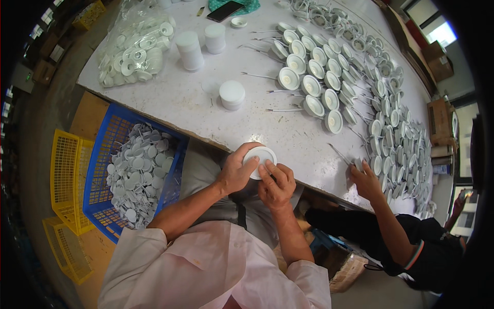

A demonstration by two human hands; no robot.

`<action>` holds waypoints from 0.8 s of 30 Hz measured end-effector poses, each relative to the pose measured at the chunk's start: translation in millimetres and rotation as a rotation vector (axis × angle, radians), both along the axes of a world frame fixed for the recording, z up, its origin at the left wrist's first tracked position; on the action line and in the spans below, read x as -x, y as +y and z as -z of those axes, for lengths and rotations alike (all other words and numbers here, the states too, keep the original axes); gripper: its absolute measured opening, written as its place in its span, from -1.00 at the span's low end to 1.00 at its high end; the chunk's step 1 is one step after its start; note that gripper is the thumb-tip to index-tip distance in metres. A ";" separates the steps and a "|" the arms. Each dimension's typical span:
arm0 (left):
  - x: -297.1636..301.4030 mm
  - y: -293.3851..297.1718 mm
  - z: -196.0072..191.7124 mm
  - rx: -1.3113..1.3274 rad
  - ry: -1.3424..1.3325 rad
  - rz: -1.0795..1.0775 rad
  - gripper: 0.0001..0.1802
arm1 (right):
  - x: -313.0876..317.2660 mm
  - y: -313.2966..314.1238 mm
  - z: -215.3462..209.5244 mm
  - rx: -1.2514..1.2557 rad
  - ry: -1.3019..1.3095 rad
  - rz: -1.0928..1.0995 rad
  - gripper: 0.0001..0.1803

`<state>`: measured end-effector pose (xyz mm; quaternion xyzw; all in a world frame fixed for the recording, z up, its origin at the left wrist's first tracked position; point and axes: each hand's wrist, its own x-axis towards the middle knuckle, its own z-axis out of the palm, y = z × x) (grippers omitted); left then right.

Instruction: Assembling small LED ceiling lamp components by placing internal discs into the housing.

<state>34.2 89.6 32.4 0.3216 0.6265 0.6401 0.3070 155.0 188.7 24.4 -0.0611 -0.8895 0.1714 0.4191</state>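
Round white disc (261, 153), lifted at the near edge of the table (267, 129), lies right between one person's two hands, so neither has to reach for it. From where I stand, on the left is a blue basket (100, 170) heaped with small white pieces (138, 170), well apart from the disc. Next, far across the tabletop, stands a short white stack (231, 95). Nearer is the left hand (236, 169), grasping the disc's left side. Being round, the disc shows no long axis; its broad face tips upward. The right hand (278, 186), fingers bent, grips the near right rim, equally close. Farther right lie wired white lamps (315, 68), with a co-worker's hand (366, 182) near them.
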 end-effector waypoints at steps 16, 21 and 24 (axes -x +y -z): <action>80.8 -172.9 91.6 0.354 -0.065 -0.685 -0.52 | -84.8 134.6 15.2 0.143 -0.082 0.853 -0.21; 143.8 -284.3 176.3 0.687 -0.186 -0.886 -0.51 | -84.4 196.5 32.2 0.656 0.001 0.845 -0.16; 175.2 -396.7 251.6 0.941 0.086 -1.023 -0.48 | -62.9 182.7 7.0 0.669 -0.045 0.801 -0.23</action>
